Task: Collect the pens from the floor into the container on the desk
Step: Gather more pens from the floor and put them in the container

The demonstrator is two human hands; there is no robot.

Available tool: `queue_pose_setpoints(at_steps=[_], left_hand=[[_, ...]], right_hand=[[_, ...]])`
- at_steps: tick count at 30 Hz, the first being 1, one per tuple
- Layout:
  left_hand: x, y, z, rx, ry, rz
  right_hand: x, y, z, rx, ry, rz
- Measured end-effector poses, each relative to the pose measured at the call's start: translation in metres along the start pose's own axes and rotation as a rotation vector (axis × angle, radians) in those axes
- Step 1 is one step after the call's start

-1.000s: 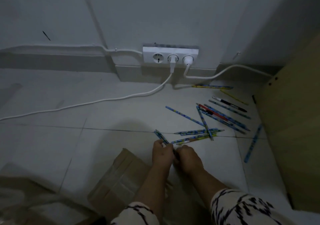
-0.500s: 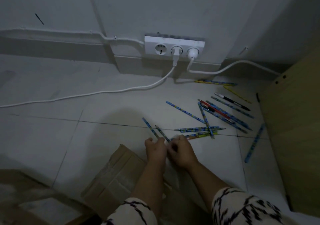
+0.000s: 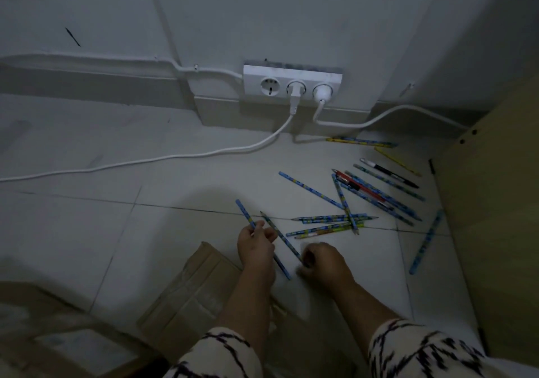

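Blue patterned pencils (image 3: 309, 186) across pale grey floor tiles (image 3: 87, 232); one red pen (image 3: 360, 186), one black-and-white pen (image 3: 388, 172), one yellow pencil (image 3: 396, 160). White socket strip (image 3: 292, 80), white cables (image 3: 145, 160). Brown cardboard (image 3: 189, 299). Cream sleeves (image 3: 423, 351), black zigzag pattern.

Smooth, faintly glossy tiles cover the floor (image 3: 87, 232), the near box (image 3: 186, 299) is matt brown cardboard with shiny tape, the right-hand panel (image 3: 495, 202) looks like pale wood laminate, and the far socket strip (image 3: 291, 81) is smooth white plastic.

floor (image 3: 87, 232): white tile | on it: scattered pens (image 3: 376, 191), white cable (image 3: 175, 157), flattened cardboard (image 3: 186, 299)
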State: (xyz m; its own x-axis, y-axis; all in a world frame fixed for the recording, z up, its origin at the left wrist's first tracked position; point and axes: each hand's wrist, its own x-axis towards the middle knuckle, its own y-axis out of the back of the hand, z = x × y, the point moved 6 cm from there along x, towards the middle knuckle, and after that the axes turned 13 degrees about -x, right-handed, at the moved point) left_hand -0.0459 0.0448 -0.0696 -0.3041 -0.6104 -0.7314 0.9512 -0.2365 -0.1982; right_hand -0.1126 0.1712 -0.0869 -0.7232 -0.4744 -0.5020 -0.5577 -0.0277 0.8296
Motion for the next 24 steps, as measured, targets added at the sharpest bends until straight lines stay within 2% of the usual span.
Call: queue_pose_setpoints(at_steps=[5, 13, 19, 24], left_hand=[[-0.002, -0.002, -0.002, -0.021, 0.000, -0.029], [-0.002, -0.008, 0.000, 0.085, -0.016, -0.049], [-0.017, -0.028, 0.018, 0.159, -0.256, -0.143], [-0.038, -0.048, 0.026, 0.376, -0.440, -0.306]], right_hand=[[-0.004, 0.000, -0.005, -0.006, -0.027, -0.007], [0.006, 0.050, -0.014, 0.482, -0.020, 0.265], [0.004, 0.109, -0.021, 0.660, 0.041, 0.420], [-0.001, 0.130, -0.027, 0.649, 0.123, 0.367]])
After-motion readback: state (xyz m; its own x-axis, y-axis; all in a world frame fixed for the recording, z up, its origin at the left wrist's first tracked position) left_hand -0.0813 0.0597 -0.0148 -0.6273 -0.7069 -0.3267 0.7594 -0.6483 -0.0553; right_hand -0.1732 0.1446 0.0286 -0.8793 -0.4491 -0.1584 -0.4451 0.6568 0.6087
